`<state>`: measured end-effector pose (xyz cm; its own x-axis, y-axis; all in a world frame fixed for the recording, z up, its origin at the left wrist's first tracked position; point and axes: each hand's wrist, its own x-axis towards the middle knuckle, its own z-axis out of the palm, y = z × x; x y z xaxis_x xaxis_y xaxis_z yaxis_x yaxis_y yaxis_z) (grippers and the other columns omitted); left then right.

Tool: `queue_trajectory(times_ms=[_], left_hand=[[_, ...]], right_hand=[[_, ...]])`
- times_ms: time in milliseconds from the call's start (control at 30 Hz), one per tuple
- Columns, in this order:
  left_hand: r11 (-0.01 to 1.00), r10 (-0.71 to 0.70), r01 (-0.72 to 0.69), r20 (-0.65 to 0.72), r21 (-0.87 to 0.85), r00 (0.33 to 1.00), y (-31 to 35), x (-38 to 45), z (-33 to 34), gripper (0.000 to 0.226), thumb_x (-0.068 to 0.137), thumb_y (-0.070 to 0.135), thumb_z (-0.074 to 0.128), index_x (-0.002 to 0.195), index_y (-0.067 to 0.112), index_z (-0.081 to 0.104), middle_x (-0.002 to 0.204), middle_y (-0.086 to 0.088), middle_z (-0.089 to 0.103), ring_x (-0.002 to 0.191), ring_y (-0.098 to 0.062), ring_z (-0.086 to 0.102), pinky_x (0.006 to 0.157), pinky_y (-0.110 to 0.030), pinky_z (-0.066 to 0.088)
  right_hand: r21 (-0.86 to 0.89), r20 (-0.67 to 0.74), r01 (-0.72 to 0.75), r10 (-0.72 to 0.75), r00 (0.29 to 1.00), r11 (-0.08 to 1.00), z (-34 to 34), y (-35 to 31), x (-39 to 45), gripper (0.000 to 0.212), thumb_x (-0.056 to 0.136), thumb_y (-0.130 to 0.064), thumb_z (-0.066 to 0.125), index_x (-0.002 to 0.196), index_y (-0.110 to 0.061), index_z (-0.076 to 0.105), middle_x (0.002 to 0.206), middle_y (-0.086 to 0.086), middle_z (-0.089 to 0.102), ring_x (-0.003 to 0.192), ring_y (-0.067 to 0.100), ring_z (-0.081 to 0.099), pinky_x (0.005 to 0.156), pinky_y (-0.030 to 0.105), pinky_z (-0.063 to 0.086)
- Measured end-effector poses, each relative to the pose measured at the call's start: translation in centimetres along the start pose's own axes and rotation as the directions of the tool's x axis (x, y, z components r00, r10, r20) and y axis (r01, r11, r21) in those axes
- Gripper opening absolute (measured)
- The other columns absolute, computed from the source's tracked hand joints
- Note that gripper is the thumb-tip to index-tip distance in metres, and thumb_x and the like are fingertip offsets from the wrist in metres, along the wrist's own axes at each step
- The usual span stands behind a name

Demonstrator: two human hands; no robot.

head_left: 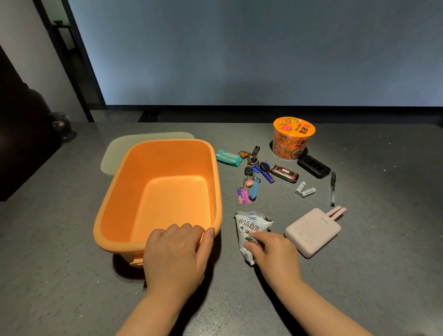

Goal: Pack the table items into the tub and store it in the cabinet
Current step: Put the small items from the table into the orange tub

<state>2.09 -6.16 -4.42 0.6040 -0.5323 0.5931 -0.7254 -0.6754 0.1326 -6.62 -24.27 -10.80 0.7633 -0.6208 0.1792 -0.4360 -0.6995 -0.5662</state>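
A pale lid lies flat on the grey table, up and to the left of the left hand, partly hidden behind the orange tub. The tub stands open and empty, and the left hand grips its near rim, fingers curled over the edge and thumb outside along the near right corner. Just right of that hand lies a crumpled white snack packet; the right hand rests on the packet's lower part, fingertips pinching it. Beyond the right hand, near the tub's far right corner, sit a teal tissue pack and a bunch of keys with charms. To the right of the keys lie a red-and-silver key fob, a black device and two white batteries, with an orange noodle cup standing farthest from the hand. A black pen lies further right, and a pink power bank sits just right of the right hand.
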Motion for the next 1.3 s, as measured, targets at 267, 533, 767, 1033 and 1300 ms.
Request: queue_trajectory(times_ms=[267,533,767,1033,1300], left_hand=[[0.994,-0.054,0.06,0.063,-0.089,0.997,-0.8,0.0,-0.8,0.044,0.09,0.044,0.037,0.058,0.024,0.059,0.052,0.009,0.054,0.053,-0.017,0.051,0.057,-0.033,0.038],[0.966,-0.238,0.241,0.041,-0.098,0.97,-4.0,0.0,-2.0,0.042,0.087,0.044,0.034,0.055,0.026,0.057,0.049,0.011,0.049,0.053,-0.013,0.049,0.062,-0.036,0.039],[0.968,-0.239,0.239,0.007,-0.08,0.971,-3.9,-0.3,-2.2,0.041,0.086,0.038,0.04,0.048,0.024,0.044,0.045,0.008,0.046,0.049,-0.011,0.043,0.055,-0.03,0.034],[0.975,-0.213,0.21,-0.036,-0.074,0.976,-4.2,-0.9,-2.0,0.039,0.084,0.031,0.047,0.047,0.023,0.042,0.044,0.007,0.044,0.049,-0.012,0.037,0.054,-0.029,0.027],[0.97,-0.241,0.239,-0.039,-0.053,0.97,-4.3,-0.5,-1.3,0.04,0.085,0.03,0.046,0.046,0.021,0.048,0.044,0.007,0.044,0.048,-0.015,0.04,0.054,-0.031,0.029]], right_hand=[[0.183,-0.084,-0.037,0.053,0.995,0.982,-4.6,-2.1,2.9,0.01,0.079,-0.027,0.073,0.088,-0.031,0.077,0.083,-0.007,0.076,0.078,0.016,0.067,0.066,0.034,0.052],[0.277,-0.252,0.401,-0.337,0.907,0.873,-10.5,-11.6,7.9,0.015,0.081,-0.022,0.069,0.092,-0.026,0.077,0.086,-0.014,0.073,0.081,0.003,0.066,0.068,0.024,0.052],[0.131,0.088,0.47,-0.482,0.872,0.873,-3.8,-17.7,10.8,0.018,0.085,-0.033,0.067,0.1,-0.026,0.075,0.096,-0.005,0.075,0.087,0.013,0.065,0.069,0.032,0.052],[-0.294,0.595,0.619,-0.367,0.715,0.728,3.1,-18.1,10.8,0.018,0.08,-0.022,0.07,0.098,-0.026,0.073,0.101,0.002,0.071,0.096,0.027,0.064,0.064,0.027,0.038],[-0.333,0.794,0.698,-0.211,0.571,0.634,2.7,-18.0,10.1,0.023,0.071,-0.028,0.079,0.089,-0.017,0.071,0.07,-0.002,0.062,0.064,0.018,0.056,0.051,0.023,0.04]])
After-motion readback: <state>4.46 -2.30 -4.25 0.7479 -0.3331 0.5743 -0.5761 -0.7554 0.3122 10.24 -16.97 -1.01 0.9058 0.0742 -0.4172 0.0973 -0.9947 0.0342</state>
